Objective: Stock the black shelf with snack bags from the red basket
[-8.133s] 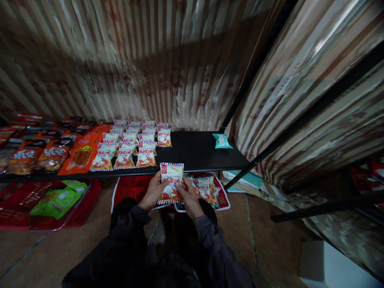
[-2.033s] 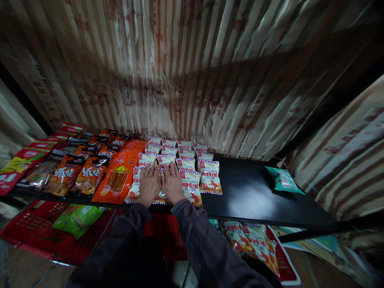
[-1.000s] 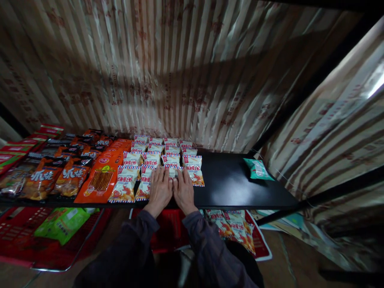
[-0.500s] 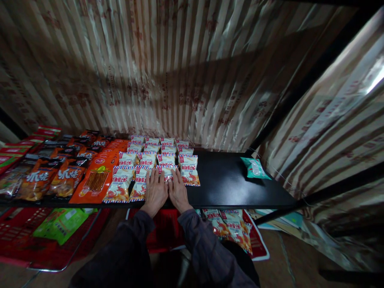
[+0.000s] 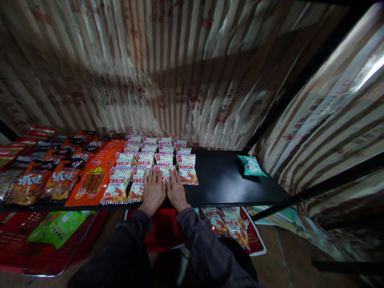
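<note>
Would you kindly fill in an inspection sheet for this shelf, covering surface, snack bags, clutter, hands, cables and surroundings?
Surface: black shelf, glossy toward the right.
Snack bags: white-and-red bags in rows, orange bags to their left, teal bag alone at right.
Clutter: red baskets below, one with green packaging.
Hands: left hand and right hand rest side by side on front white-and-red bags.
Cables: thin line near the shelf's right end; string or wire, cannot tell.
Surroundings: striped sheeting behind.
</note>
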A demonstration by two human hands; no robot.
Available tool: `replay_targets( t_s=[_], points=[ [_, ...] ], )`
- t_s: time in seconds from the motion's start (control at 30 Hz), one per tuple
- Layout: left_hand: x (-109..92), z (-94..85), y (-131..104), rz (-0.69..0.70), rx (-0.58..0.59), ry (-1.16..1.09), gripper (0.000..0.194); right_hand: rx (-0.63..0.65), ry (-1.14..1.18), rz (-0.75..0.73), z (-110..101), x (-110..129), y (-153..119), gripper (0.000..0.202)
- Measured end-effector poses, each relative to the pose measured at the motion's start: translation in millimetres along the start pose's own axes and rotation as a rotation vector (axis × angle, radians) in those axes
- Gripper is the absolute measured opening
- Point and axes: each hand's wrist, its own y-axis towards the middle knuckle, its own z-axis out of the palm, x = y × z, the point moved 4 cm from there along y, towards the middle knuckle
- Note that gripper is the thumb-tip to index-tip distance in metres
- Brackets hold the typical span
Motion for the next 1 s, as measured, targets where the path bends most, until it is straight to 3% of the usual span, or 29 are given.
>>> replay_targets(
  t_s=[0.2,0.33,0.43,0.57,0.77,1.0],
  points=[
    [-1,-1.5,-1,0.014,-0.019,0.018,0.045,-0.034,0.033,-0.025,-1,1,-3,0.049],
    [-9,-4.0,-4,0.022,-0.062,-0.021,0.045,-0.095,0.013,-0.03,-13,-2,-5,0.05],
    [-27,-4.3,-9,0.048,-0.077,-0.078,0.044,-0.193,-0.007,0.001,-28,-15,-3,0.052],
    [-63,5.1,-10,0.089,-0.038,-0.19,0.05,-0.288,0.006,0.15,-47,-52,7,0.056],
    [-102,34.5,7,0.047,0.039,-0.374,0.057,-0.162,0.156,0.369,-59,-100,33,0.064],
    [-108,56.1,28,-0.06,0.104,-0.455,0.065,-0.035,0.468,0.567,-58,-123,58,0.072]
  ],
)
